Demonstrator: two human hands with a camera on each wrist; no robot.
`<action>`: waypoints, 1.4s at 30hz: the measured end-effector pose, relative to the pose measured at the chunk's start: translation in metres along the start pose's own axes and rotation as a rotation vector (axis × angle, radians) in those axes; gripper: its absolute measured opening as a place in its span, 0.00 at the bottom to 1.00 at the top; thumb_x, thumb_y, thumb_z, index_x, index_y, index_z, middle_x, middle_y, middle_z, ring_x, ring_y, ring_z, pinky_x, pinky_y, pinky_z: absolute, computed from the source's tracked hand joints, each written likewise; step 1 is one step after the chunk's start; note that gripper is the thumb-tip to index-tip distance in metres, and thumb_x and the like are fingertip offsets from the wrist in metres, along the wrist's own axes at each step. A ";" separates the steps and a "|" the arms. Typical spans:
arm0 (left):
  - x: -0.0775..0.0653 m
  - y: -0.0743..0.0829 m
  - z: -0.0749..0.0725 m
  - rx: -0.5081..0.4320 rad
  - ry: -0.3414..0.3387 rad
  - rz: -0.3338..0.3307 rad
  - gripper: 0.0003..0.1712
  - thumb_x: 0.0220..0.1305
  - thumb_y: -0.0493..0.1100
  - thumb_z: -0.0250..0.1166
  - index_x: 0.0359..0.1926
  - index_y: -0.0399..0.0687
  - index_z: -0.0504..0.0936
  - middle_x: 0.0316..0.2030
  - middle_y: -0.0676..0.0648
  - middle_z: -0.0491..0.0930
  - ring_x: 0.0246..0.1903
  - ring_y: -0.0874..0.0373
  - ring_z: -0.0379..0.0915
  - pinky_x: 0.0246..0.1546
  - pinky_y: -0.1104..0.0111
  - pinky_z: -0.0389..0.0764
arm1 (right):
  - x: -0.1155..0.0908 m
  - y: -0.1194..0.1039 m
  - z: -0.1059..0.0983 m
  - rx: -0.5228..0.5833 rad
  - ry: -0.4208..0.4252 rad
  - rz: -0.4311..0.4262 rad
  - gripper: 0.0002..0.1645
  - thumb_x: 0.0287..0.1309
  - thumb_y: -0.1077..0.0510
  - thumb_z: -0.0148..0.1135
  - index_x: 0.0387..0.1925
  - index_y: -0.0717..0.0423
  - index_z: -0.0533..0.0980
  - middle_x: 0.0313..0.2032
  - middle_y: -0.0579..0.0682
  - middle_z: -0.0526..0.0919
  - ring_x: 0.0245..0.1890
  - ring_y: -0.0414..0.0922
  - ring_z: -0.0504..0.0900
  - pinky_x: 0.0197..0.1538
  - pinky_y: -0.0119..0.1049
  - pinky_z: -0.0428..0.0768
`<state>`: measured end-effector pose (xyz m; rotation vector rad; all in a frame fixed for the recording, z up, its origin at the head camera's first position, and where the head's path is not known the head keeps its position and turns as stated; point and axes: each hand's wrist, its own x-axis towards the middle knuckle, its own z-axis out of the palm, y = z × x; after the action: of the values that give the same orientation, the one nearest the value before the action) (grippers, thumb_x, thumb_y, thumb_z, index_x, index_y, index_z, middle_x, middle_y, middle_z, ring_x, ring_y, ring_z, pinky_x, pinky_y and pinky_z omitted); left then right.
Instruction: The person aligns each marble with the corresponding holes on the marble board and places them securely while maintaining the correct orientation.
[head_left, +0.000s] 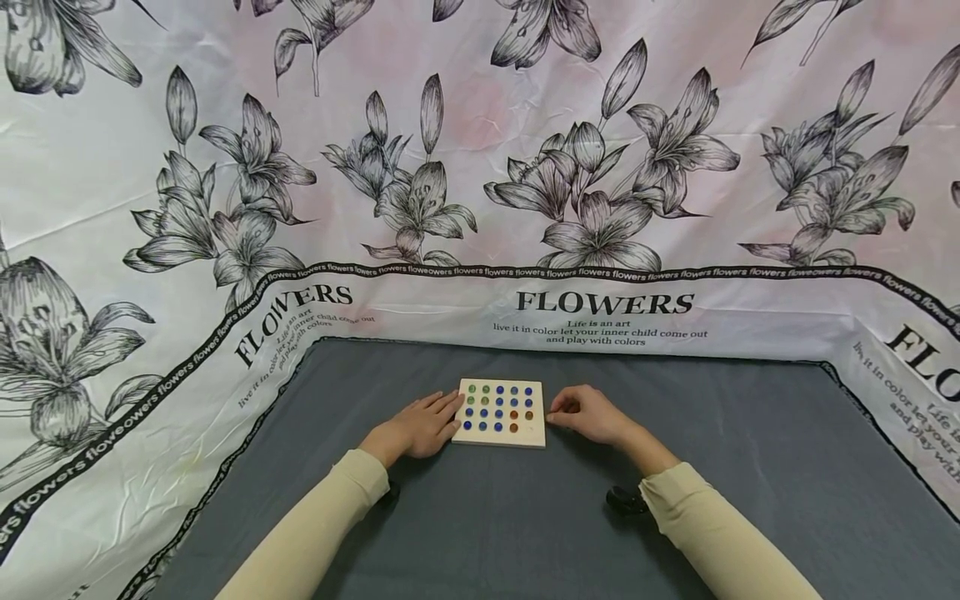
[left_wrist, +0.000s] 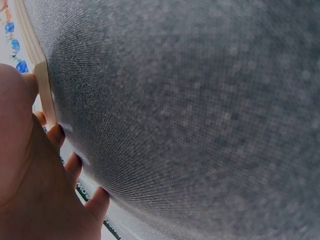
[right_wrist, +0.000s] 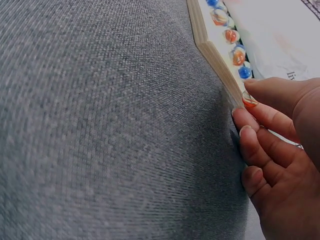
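Observation:
A pale wooden board (head_left: 536, 435) lies on the grey cloth, with rows of blue, green and orange marbles in it. At its left edge rests my left hand (head_left: 426, 427), fingers spread. The left wrist view has the thumb (left_wrist: 31, 86) against the board's side (left_wrist: 44, 85). My right hand (head_left: 592, 415) is beside the board's right edge. In the right wrist view its thumb and index finger pinch an orange-streaked glass marble (right_wrist: 249, 99) at the board's edge; the other fingers curl loosely below. The nearest spot of the right column holds no marble.
Grey cloth (head_left: 480, 517) covers the table around the board. Behind and at the sides hangs a white curtain (head_left: 420, 300) printed with flowers and lettering. Dark wrist devices (head_left: 624, 500) show under the sleeves.

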<state>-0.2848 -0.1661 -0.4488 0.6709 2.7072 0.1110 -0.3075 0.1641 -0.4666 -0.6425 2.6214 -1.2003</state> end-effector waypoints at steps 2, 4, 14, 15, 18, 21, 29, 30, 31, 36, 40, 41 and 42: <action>0.000 0.000 0.001 0.000 -0.007 -0.002 0.34 0.85 0.54 0.39 0.83 0.49 0.47 0.82 0.47 0.47 0.80 0.45 0.41 0.78 0.48 0.48 | 0.000 0.000 0.000 0.001 -0.001 -0.003 0.07 0.66 0.59 0.68 0.39 0.61 0.83 0.33 0.48 0.83 0.30 0.43 0.77 0.32 0.39 0.78; 0.000 0.000 0.000 0.001 -0.002 -0.007 0.34 0.85 0.55 0.39 0.83 0.50 0.48 0.81 0.47 0.47 0.80 0.46 0.41 0.78 0.48 0.48 | -0.001 0.000 0.000 -0.003 -0.001 -0.012 0.07 0.66 0.59 0.68 0.39 0.61 0.83 0.32 0.48 0.83 0.29 0.42 0.77 0.32 0.39 0.78; 0.002 -0.001 0.002 0.006 -0.009 -0.026 0.35 0.84 0.57 0.38 0.83 0.53 0.46 0.82 0.50 0.46 0.80 0.47 0.40 0.78 0.49 0.47 | -0.006 -0.003 0.000 0.001 0.001 -0.037 0.07 0.66 0.60 0.67 0.40 0.62 0.82 0.31 0.49 0.85 0.28 0.42 0.80 0.30 0.37 0.79; 0.003 -0.001 0.004 0.002 -0.008 -0.027 0.35 0.84 0.58 0.38 0.83 0.53 0.46 0.82 0.50 0.45 0.80 0.47 0.40 0.78 0.49 0.47 | -0.006 -0.003 0.000 0.003 0.002 -0.039 0.07 0.66 0.60 0.67 0.40 0.62 0.82 0.31 0.49 0.85 0.28 0.42 0.80 0.30 0.37 0.79; 0.008 -0.005 0.009 0.009 -0.010 -0.031 0.35 0.84 0.59 0.36 0.83 0.55 0.44 0.82 0.51 0.44 0.81 0.48 0.38 0.79 0.49 0.46 | -0.008 -0.004 -0.001 0.010 0.004 -0.039 0.07 0.66 0.61 0.67 0.41 0.62 0.82 0.32 0.50 0.86 0.29 0.42 0.81 0.30 0.37 0.79; 0.010 -0.008 0.013 0.008 0.005 -0.033 0.35 0.84 0.59 0.37 0.84 0.56 0.45 0.82 0.51 0.44 0.81 0.49 0.39 0.79 0.49 0.46 | -0.009 -0.006 -0.001 0.015 0.008 -0.044 0.07 0.66 0.61 0.67 0.41 0.62 0.82 0.32 0.50 0.86 0.29 0.43 0.81 0.30 0.37 0.80; 0.006 -0.004 0.006 0.008 -0.004 -0.029 0.35 0.84 0.58 0.38 0.83 0.55 0.46 0.82 0.51 0.45 0.81 0.48 0.40 0.79 0.50 0.47 | -0.011 -0.013 0.002 0.005 0.018 -0.072 0.07 0.66 0.61 0.68 0.41 0.62 0.82 0.34 0.49 0.86 0.31 0.41 0.82 0.33 0.35 0.80; 0.005 -0.003 0.005 0.010 -0.004 -0.029 0.35 0.84 0.58 0.38 0.83 0.54 0.46 0.82 0.51 0.46 0.80 0.48 0.40 0.79 0.50 0.47 | -0.011 -0.015 0.002 0.006 0.018 -0.078 0.07 0.66 0.61 0.68 0.41 0.62 0.82 0.34 0.49 0.86 0.32 0.41 0.82 0.33 0.35 0.80; 0.003 -0.002 0.004 0.010 -0.003 -0.027 0.35 0.84 0.58 0.38 0.83 0.54 0.47 0.82 0.50 0.46 0.80 0.48 0.40 0.78 0.50 0.48 | -0.011 -0.016 0.003 0.004 0.018 -0.082 0.07 0.66 0.61 0.68 0.41 0.62 0.82 0.34 0.49 0.86 0.32 0.41 0.82 0.33 0.36 0.80; 0.002 -0.002 0.005 0.005 0.003 -0.024 0.35 0.84 0.58 0.38 0.83 0.55 0.47 0.82 0.51 0.46 0.80 0.49 0.40 0.78 0.50 0.48 | -0.011 -0.021 0.006 -0.012 0.014 -0.111 0.07 0.65 0.61 0.69 0.42 0.61 0.83 0.34 0.48 0.85 0.33 0.42 0.82 0.34 0.35 0.79; 0.001 -0.002 0.005 0.012 0.008 -0.020 0.35 0.84 0.58 0.39 0.83 0.54 0.47 0.82 0.51 0.46 0.80 0.48 0.41 0.78 0.50 0.49 | -0.010 -0.024 0.009 -0.026 0.014 -0.139 0.06 0.64 0.62 0.70 0.40 0.61 0.82 0.33 0.48 0.85 0.32 0.41 0.81 0.33 0.34 0.78; 0.001 -0.002 0.005 0.014 0.008 -0.020 0.35 0.84 0.58 0.38 0.83 0.54 0.47 0.82 0.51 0.46 0.80 0.49 0.41 0.78 0.50 0.49 | -0.010 -0.025 0.010 -0.032 0.013 -0.146 0.06 0.64 0.62 0.70 0.40 0.61 0.82 0.33 0.48 0.85 0.31 0.41 0.80 0.33 0.34 0.78; 0.000 -0.001 0.004 0.013 0.012 -0.018 0.35 0.84 0.58 0.39 0.83 0.53 0.48 0.82 0.51 0.47 0.80 0.48 0.42 0.78 0.50 0.49 | -0.009 -0.026 0.011 -0.042 0.011 -0.153 0.06 0.64 0.63 0.70 0.40 0.61 0.82 0.32 0.47 0.85 0.31 0.41 0.80 0.32 0.34 0.78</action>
<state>-0.2837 -0.1671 -0.4529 0.6516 2.7267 0.0935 -0.2874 0.1462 -0.4544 -0.8604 2.6538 -1.1953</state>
